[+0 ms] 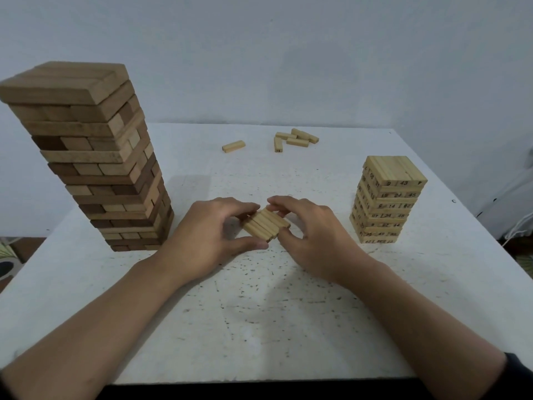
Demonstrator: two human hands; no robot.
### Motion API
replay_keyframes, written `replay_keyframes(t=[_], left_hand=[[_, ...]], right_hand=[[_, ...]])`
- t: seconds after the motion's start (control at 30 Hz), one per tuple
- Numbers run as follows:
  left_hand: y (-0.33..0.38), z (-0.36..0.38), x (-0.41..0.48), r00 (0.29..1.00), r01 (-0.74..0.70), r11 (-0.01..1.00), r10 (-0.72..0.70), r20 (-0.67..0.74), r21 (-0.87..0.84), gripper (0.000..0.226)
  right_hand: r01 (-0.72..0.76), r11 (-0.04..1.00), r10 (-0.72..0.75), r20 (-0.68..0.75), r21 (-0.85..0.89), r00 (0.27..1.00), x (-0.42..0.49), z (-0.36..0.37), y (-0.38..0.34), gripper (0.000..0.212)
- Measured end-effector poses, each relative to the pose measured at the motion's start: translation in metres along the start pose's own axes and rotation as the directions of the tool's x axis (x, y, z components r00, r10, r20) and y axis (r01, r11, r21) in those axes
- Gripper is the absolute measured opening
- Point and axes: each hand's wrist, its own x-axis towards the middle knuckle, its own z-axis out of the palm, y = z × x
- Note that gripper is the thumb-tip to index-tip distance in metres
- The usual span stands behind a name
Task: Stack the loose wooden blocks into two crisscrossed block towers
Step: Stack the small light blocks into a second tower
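Note:
A row of several small pale wooden blocks point(265, 225) lies side by side at the table's middle, pressed together between both hands. My left hand point(207, 235) grips the row's left and near side; my right hand point(310, 229) holds its right and far side. A tall crisscrossed tower of brown blocks point(92, 157) stands at the left. At the right stands a shorter tower of pale numbered blocks point(388, 200). Near the far edge lie one single loose block point(233, 146) and a small pile of loose blocks point(295, 138).
The white, speckled table point(259, 313) ends close to my body at the front and at a pale wall behind. Floor shows past the left edge, and white cables hang beyond the right edge point(519, 226).

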Motion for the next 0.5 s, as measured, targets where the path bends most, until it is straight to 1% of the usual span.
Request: replay_keyframes(t=[0.07, 0.17, 0.3, 0.4, 0.5], left_hand=[[-0.002, -0.002, 0.001, 1.0, -0.007, 1.0, 0.007, 0.001, -0.003, 0.069], [-0.007, -0.005, 0.001, 0.998, -0.038, 0.999, 0.038, 0.042, -0.001, 0.061], [-0.011, -0.005, 0.002, 0.997, -0.06, 0.998, 0.059, 0.047, 0.018, 0.054], [-0.01, -0.002, 0.002, 0.999, -0.045, 0.999, 0.044, 0.022, 0.026, 0.058], [-0.01, 0.001, 0.002, 0.999, -0.004, 0.997, 0.0, 0.043, 0.081, 0.07]], right_hand=[[-0.009, 1.0, 0.009, 0.005, -0.004, 1.0, 0.0, 0.0, 0.0, 0.045], [0.005, 1.0, -0.005, 0.001, -0.019, 1.0, 0.001, 0.0, 0.001, 0.044], [-0.002, 1.0, 0.002, 0.006, 0.018, 1.0, 0.001, 0.0, 0.001, 0.044], [0.003, 0.999, -0.003, 0.022, 0.04, 1.0, 0.001, 0.0, -0.001, 0.045], [-0.008, 0.997, 0.007, 0.019, 0.08, 1.0, 0.002, 0.0, 0.0, 0.049]])
